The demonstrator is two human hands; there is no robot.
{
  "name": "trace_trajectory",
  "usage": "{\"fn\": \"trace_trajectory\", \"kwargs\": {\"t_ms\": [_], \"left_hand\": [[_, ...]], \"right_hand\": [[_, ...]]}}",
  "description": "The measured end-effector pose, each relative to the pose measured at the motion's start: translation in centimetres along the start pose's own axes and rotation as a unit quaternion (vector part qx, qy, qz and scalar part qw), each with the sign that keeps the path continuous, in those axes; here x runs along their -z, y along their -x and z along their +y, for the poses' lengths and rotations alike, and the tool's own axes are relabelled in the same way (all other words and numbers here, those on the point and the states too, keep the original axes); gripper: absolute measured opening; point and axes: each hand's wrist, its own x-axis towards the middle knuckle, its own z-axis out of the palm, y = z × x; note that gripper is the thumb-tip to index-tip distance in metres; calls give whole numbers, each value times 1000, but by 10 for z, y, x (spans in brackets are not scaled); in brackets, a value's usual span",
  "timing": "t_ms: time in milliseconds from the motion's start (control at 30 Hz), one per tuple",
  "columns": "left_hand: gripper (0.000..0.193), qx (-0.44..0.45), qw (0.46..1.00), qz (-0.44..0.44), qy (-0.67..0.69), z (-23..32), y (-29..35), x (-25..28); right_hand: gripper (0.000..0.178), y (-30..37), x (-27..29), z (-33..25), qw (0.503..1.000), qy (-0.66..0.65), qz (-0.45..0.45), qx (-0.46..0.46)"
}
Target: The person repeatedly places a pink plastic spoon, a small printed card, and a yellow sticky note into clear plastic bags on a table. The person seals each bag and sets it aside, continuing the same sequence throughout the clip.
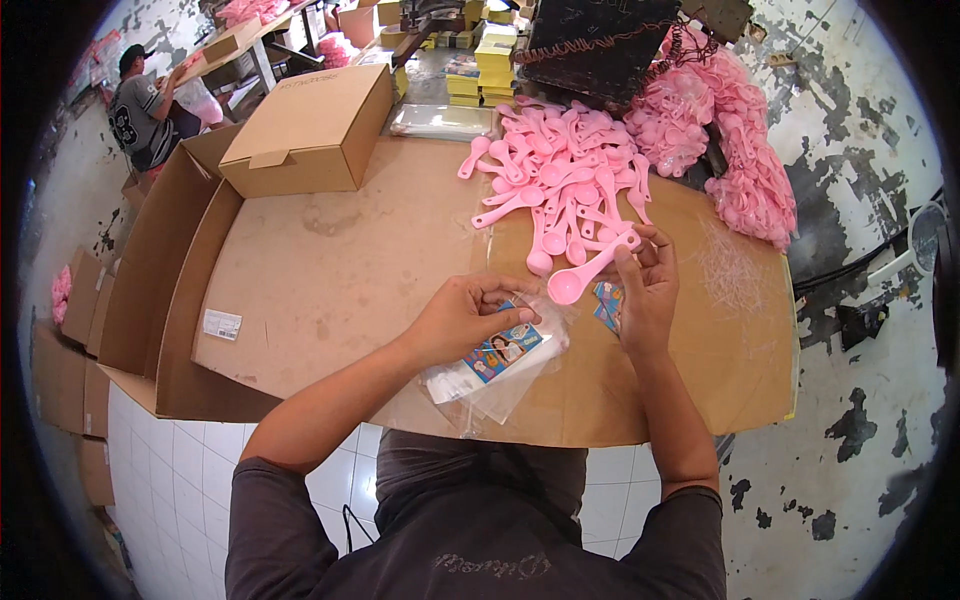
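Note:
A pink measuring spoon (590, 268) is pinched by its handle end in my right hand (650, 290), its round bowl turned up toward the middle. Beside that palm shows a small blue printed card (608, 303); whether the hand holds it or it lies on the cardboard, I cannot tell. My left hand (462, 318) has thumb and fingers closed on a see-through plastic bag (548, 330). Under the left fingers is another blue printed card (505, 350), over a stack of flat plastic bags (460, 382). Just beyond both hands spreads a heap of loose pink spoons (560, 160).
Cardboard (300, 290) covers the table. A closed brown box (310, 125) stands at the far left, beside an open carton (160, 290). Bundled pink spoons (745, 150) lie far right, near thin see-through strips (735, 265). Yellow-edged card stacks (495, 60) stand behind. Another person (145, 105) works far left.

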Motion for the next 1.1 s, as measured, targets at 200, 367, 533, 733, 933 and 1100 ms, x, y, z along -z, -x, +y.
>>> {"fn": "trace_trajectory", "kwargs": {"t_ms": [200, 367, 533, 733, 933, 1100], "left_hand": [[34, 24, 999, 17, -23, 0, 2, 0], [33, 5, 1000, 5, -11, -7, 0, 0], [31, 4, 1000, -11, -28, 2, 2, -2], [33, 12, 999, -28, -26, -4, 1, 0], [33, 10, 999, -29, -42, -10, 0, 0], [31, 10, 999, -40, -18, -8, 0, -1]], "right_hand": [[31, 0, -4, 0, 999, -9, -27, -34], [30, 1, 1, 3, 996, 30, -75, -23], [32, 3, 0, -1, 993, 49, -105, 0], [32, 6, -5, 2, 996, 14, -92, 2], [34, 8, -2, 2, 991, 35, -131, -21], [32, 12, -8, 7, 994, 5, -102, -28]]}}
